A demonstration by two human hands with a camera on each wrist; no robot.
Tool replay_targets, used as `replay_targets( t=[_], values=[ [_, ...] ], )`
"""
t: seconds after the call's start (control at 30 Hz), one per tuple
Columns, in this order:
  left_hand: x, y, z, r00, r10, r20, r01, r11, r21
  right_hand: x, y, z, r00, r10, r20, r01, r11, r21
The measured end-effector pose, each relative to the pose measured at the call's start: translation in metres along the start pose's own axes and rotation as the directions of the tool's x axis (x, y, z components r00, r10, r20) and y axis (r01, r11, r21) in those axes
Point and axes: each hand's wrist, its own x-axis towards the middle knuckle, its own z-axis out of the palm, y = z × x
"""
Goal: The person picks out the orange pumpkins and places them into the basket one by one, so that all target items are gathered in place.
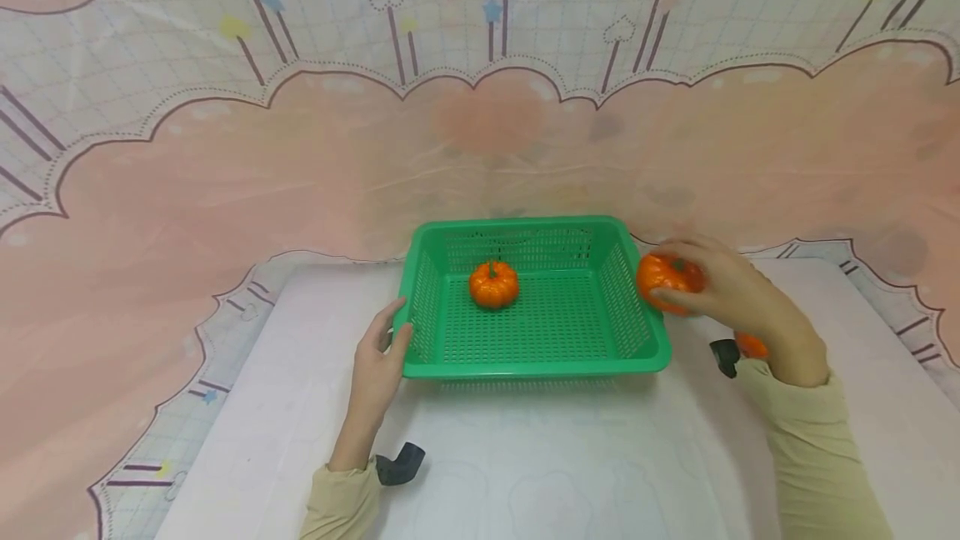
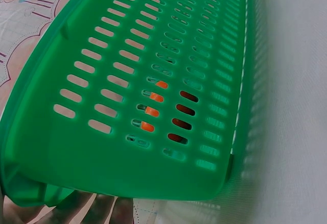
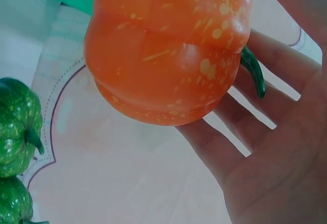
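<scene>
A green plastic basket (image 1: 525, 371) with slotted walls stands on the white table, and one small orange pumpkin (image 1: 493, 287) with a green stem sits inside, left of its middle. My right hand (image 1: 708, 277) holds a second orange pumpkin (image 1: 660, 280), yellow-speckled in the right wrist view (image 3: 168, 50), right at the basket's right rim. Fingers and thumb lie around its side, and its curved green stem points to the palm. My left hand (image 1: 378, 361) touches the basket's left rim with fingertips and thumb; its fingers (image 2: 102, 209) show below the basket's end in the left wrist view.
Two green pumpkins, an upper one (image 3: 18, 127) and a lower one (image 3: 13, 201), show at the left of the right wrist view. Part of an orange thing (image 1: 752, 346) shows beside my right wrist. A patterned pink cloth (image 1: 337, 157) hangs behind the table (image 1: 315, 298).
</scene>
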Motion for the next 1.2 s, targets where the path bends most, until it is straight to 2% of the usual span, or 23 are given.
replay_targets(
  t=[0.37,0.87,1.2],
  values=[
    [0.000,0.001,-0.001,1.000,-0.002,0.000,0.002,1.000,-0.002,0.011,-0.006,0.005,0.998,-0.058,0.008,0.058,0.998,-0.005],
    [0.000,0.001,0.001,1.000,0.003,-0.006,-0.003,1.000,-0.002,0.028,-0.014,0.017,0.998,-0.033,0.051,0.030,0.998,0.054],
    [0.000,0.001,0.000,1.000,0.012,-0.004,-0.012,1.000,-0.005,0.040,-0.018,0.026,0.995,-0.093,0.040,0.091,0.994,0.053]
  ],
)
